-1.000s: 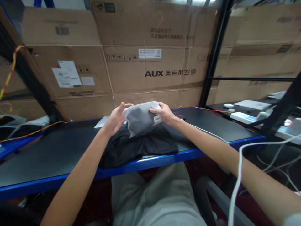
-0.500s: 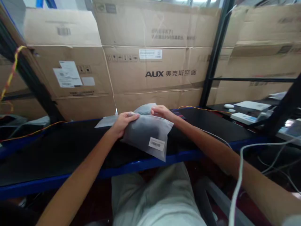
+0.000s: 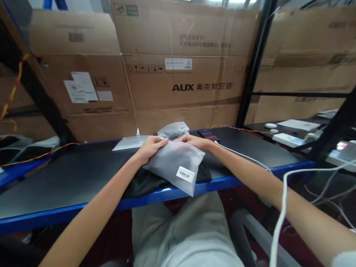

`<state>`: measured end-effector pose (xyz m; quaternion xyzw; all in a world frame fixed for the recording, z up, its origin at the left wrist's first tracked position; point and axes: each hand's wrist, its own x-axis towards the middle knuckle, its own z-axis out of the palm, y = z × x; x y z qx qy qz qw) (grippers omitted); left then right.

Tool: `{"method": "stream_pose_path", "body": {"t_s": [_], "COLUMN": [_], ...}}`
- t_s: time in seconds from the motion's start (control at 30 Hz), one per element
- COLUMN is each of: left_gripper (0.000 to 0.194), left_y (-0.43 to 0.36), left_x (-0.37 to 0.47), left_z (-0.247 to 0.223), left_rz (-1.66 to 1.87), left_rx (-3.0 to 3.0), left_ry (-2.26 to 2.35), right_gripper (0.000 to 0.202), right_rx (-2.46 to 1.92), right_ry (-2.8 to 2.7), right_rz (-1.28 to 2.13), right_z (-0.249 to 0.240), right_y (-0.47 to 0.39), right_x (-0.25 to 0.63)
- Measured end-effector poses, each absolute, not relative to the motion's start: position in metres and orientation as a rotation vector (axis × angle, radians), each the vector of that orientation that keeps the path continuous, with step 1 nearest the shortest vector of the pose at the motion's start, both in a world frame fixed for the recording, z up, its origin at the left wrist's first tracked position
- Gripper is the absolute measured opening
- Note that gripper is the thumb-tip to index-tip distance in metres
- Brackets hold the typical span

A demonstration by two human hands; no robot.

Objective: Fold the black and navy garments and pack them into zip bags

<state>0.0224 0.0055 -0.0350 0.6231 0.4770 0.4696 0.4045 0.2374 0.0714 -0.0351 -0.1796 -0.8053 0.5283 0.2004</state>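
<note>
A frosted plastic bag (image 3: 174,163) with a white barcode label hangs tilted over the table's front edge. My left hand (image 3: 151,149) is closed on its upper left corner, thumb on top. At the bag's upper edge is my right hand (image 3: 193,141), its fingertips hidden by the plastic, so I cannot tell what they grip. Under the bag lies black fabric (image 3: 147,184), bunched along the table edge. Just behind my hands rests another frosted bag (image 3: 172,129) with a small label. A flat whitish sheet or bag (image 3: 129,142) lies left of it.
The black table (image 3: 69,178) has a blue front rim. A phone (image 3: 208,134) with a white cable (image 3: 244,155) lies at the back right. Cardboard (image 3: 155,89) walls off the rear between dark metal posts. Another white cable (image 3: 285,200) loops over my right forearm.
My right hand has moved down from above the bag to its upper edge, and its fingertips have gone out of sight. The bag's lower corner hangs slightly lower. My left hand keeps its grip.
</note>
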Motion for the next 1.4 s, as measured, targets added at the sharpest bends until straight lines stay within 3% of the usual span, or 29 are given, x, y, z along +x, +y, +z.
{"method": "stream_pose_path", "body": {"t_s": [0.17,0.33,0.5,0.7,0.93,1.0,1.13,1.23,1.4], "left_gripper": [0.044,0.038,0.036,0.027,0.018,0.019,0.012,0.015,0.03], "left_y": [0.003,0.001,0.003,0.025,0.045,0.044,0.04,0.036,0.022], "left_x": [0.023,0.026,0.03,0.008,-0.03,-0.031,-0.024,-0.015,0.012], "left_z": [-0.034,-0.037,-0.04,-0.033,-0.032,-0.035,-0.041,-0.043,-0.044], "left_rz": [0.991,0.853,0.865,1.127,1.478,1.471,1.337,1.273,1.271], "left_rx": [1.651,1.851,1.848,1.802,1.755,1.727,1.675,1.715,2.194], "left_ry": [1.088,1.119,1.064,1.267,1.662,1.695,1.675,1.667,1.45], "right_gripper": [0.033,0.034,0.019,0.02,0.015,0.014,0.006,0.015,0.046], "right_rx": [-0.576,-0.565,-0.618,-0.58,-0.635,-0.685,-0.738,-0.72,-0.664], "right_ry": [-1.94,-2.175,-2.258,-2.31,-2.38,-2.375,-2.155,-2.116,-2.571], "right_rz": [1.351,1.226,1.188,1.143,1.319,1.183,0.521,0.269,0.458], "right_z": [-0.036,-0.047,-0.049,-0.026,-0.02,-0.02,-0.017,-0.018,-0.039], "right_y": [0.075,0.078,0.075,0.068,0.078,0.081,0.084,0.08,0.069], "right_x": [0.228,0.218,0.216,0.229,0.245,0.247,0.249,0.244,0.227]}}
